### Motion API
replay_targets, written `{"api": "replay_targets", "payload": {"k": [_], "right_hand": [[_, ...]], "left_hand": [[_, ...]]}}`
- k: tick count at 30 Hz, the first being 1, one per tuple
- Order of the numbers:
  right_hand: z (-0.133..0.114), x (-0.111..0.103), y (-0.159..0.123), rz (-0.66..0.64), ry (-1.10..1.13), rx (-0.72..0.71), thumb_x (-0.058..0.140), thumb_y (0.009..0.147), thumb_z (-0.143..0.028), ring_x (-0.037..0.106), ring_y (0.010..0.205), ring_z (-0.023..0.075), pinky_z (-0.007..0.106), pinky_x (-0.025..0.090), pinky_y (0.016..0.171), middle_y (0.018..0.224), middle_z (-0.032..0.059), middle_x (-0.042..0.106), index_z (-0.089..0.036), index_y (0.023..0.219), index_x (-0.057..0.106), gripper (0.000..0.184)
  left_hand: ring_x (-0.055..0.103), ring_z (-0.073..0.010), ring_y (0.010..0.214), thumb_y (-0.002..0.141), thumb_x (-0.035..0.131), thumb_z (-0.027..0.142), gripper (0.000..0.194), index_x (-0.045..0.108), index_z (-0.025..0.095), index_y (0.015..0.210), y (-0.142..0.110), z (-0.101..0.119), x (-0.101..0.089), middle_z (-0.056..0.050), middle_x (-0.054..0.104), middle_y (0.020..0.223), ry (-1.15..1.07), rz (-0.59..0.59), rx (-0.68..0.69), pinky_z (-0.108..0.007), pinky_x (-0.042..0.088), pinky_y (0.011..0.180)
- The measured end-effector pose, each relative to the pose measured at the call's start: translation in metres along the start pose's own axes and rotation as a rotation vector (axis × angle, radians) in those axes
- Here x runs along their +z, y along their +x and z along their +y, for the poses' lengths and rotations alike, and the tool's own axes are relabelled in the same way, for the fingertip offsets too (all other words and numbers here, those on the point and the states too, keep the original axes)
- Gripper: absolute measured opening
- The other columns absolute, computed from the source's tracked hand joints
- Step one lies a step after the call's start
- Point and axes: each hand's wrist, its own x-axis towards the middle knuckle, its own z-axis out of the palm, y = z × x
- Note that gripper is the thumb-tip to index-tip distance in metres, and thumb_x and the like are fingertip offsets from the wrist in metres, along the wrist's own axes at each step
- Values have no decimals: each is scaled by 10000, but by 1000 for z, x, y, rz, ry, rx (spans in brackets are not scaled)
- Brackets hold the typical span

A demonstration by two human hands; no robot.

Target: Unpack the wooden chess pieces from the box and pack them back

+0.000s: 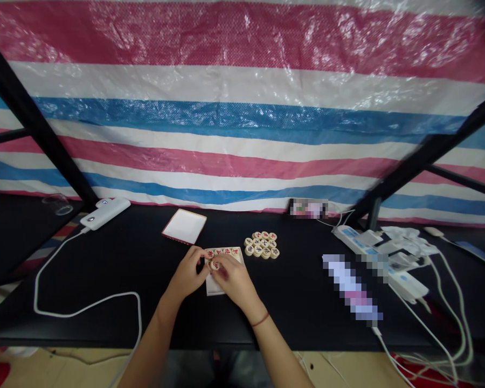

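Observation:
A white box (pixel 215 290) lies on the black table before me, with a row of red-marked Chinese chess pieces (pixel 227 251) along its far side. My right hand (pixel 233 276) is over the box, its fingers closed on a chess piece (pixel 215 265) with a red character. My left hand (pixel 189 274) is at the box's left edge, thumb and finger curled in by the row; whether it grips a piece is hidden. Right of the box stand several more chess pieces (pixel 262 245) in close rows, some marked red and some black.
A box lid (pixel 185 226) lies behind my left hand. A white device (pixel 105 213) with a cable is at the back left. To the right are a phone (pixel 351 288), a power strip (pixel 388 264) and tangled cables. Another screen (pixel 308 208) leans by the striped sheet (pixel 226 129).

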Motion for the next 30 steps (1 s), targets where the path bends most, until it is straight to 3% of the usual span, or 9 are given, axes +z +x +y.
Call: {"api": "replay_targets", "payload": {"k": [5, 11, 14, 19, 27, 30], "right_hand": [[-4, -2, -4, -29, -70, 26, 556, 825, -98, 640, 954, 193, 312, 513, 857, 1044, 68, 665, -212, 1035, 629, 251], [-1, -7, -9, -23, -8, 75, 573, 805, -124, 632, 854, 178, 284, 507, 781, 926, 39, 663, -209, 1008, 623, 225], [2, -4, -10, 4, 12, 93, 579, 796, -132, 633, 887, 184, 296, 505, 808, 946, 47, 665, -202, 1017, 620, 235], [2, -1, -9, 9, 8, 96, 565, 795, -124, 639, 914, 187, 305, 505, 831, 1000, 56, 677, -201, 1042, 613, 263], [-1, -2, -10, 47, -34, 126, 562, 779, -126, 601, 710, 156, 261, 491, 681, 849, 26, 646, -203, 916, 610, 165], [-1, -2, -10, 80, -25, 122, 580, 780, -137, 612, 720, 161, 265, 499, 691, 859, 29, 651, -207, 934, 610, 172]], "left_hand": [[548, -128, 733, 770, 482, 100, 195, 564, 206, 913, -1, 0, 1, -16, 536, 909, -17, -16, -21, -282, 495, 727], [585, -165, 887, 807, 526, 161, 172, 654, 206, 914, -2, 0, 2, -36, 521, 945, 20, -42, 45, -322, 502, 845], [576, -155, 844, 789, 554, 171, 229, 665, 202, 987, -2, 1, 2, -41, 518, 984, 41, -89, 58, -322, 512, 827], [565, -169, 895, 760, 554, 136, 236, 675, 206, 951, 0, 3, 1, -34, 510, 949, 57, -142, 52, -326, 508, 862], [580, -177, 940, 815, 589, 212, 199, 653, 226, 1003, -2, 1, 0, -38, 516, 1027, 3, -122, 38, -349, 502, 905], [574, -181, 958, 818, 596, 222, 205, 659, 225, 1013, -2, 2, 1, -47, 517, 1067, 17, -98, 38, -351, 494, 919]]}}
